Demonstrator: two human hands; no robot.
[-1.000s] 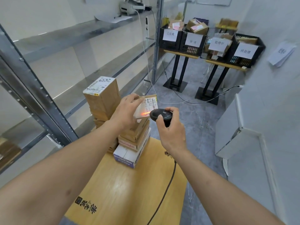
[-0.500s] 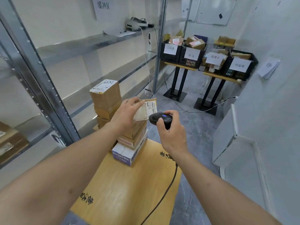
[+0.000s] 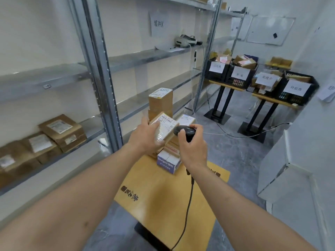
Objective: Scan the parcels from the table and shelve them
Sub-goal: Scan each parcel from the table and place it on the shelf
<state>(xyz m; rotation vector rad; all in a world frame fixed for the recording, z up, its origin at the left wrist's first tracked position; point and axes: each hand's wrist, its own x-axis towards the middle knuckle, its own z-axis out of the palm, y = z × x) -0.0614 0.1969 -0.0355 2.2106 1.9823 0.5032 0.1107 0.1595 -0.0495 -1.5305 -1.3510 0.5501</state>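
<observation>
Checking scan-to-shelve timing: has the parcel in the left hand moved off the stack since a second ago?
Yes. The parcel in the left hand has lifted clear of the right-hand stack, leftward toward the shelf post.

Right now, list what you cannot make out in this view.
- Label text on the parcel in the left hand: head view, too blurred to read.
- Lower boxes of the near stack: hidden behind both hands.
- Scanner trigger: covered by the right hand.
- Shelved parcels: cut off by the left edge.
- Crate contents: too small.
</observation>
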